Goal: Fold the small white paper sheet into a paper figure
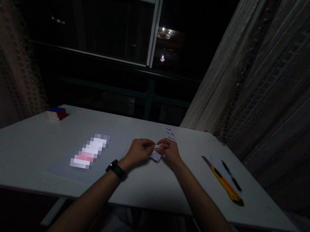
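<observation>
Between my two hands, over the middle of the table, is a small folded piece of white paper (155, 156). My left hand (140, 151), with a black watch (116, 169) on its wrist, pinches the paper from the left. My right hand (169, 150) grips it from the right, thumb and fingers close to the left fingertips. Part of the paper is hidden behind the fingers, and its exact folded shape is too dim to make out. Just beyond my right hand, several tiny paper pieces (170, 134) lie in a row.
A yellow utility knife (225, 185) with its blade out and a black pen (231, 175) lie on the white table (155, 196) at right. Left are a lit, pixelated phone (90, 152) on a pale sheet (63, 170) and a coloured cube (57, 113). Curtains (221, 63) flank a dark window.
</observation>
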{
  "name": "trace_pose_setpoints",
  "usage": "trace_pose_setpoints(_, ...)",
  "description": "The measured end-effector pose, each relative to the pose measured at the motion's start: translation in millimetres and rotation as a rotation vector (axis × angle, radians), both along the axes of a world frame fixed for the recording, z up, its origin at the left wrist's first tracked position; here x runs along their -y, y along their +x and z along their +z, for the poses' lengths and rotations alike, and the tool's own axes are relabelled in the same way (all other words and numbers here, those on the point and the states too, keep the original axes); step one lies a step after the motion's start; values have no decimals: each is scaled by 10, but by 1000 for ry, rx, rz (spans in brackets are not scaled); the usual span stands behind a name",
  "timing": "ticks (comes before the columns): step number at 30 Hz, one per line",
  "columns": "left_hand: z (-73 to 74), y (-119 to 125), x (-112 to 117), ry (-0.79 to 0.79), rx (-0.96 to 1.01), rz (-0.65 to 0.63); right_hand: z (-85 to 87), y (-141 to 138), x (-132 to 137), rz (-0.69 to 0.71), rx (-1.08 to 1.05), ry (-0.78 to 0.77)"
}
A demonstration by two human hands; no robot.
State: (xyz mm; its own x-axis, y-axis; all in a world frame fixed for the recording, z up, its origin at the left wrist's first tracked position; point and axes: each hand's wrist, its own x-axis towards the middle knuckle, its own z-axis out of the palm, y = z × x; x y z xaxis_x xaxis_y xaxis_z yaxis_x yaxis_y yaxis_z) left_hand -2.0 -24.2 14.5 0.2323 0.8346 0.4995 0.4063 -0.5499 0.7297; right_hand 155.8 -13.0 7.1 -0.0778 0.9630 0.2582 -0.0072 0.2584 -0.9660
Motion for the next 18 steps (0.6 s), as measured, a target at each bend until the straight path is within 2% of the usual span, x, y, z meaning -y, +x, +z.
trace_pose_setpoints(7, -1, 9, -26, -18, -30, 48, -16, -12, 11, 43, 7, 19)
trace_pose_setpoints(14, -13, -2, -26, 9, -79, 25, -13, -4, 1, 62, 29, 62)
trace_pose_setpoints(18, -2, -4, -7, 34, -121, 18, -5, -2, 16, 89, 43, 38)
